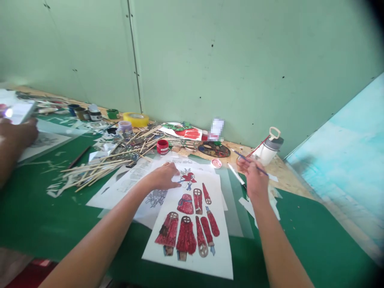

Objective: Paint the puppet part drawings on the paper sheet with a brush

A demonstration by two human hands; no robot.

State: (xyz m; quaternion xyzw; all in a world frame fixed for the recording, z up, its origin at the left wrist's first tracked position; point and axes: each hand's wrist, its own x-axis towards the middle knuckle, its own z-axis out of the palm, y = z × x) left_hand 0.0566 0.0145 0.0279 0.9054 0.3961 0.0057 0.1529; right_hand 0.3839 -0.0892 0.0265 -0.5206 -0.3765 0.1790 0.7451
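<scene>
The sheet of red figures (pixel 222 248) is found in the middle, between the two forearms, laid over other drawings and translucent sheets on the green tabletop (pixel 303 240). The slim blue brush (pixel 246 159) is clamped between the thumb and fingers of the right hand (pixel 258 180), which is raised to the right of the sheet, near the marker (pixel 236 175) and the white bottle (pixel 265 153). No object is seen in the left hand (pixel 164 176); its fingers are spread, with the thumb apart, beside the small, partly red figure (pixel 187 177) at the sheet's far end. Whether the paper is pressed by the fingertips cannot be told. For sound brushwork, it is judged that the paper should be steadied clear of wet colour, the brush loaded lightly, and strokes kept within the fine outlines; excess paint is best wiped off at the rim of the red jar (pixel 162 147) or the small paint-stained lid (pixel 216 163). The painted figures at the near end should not be brushed by wrist or forearm. As to pose, the left forearm is extended from the near left, with the hand lowered palm down; the right forearm is angled up from the near right, with the fingers curled about the shaft and the brush slanted towards the far left. The dark palette (pixel 213 150) is noted beyond the lid.
</scene>
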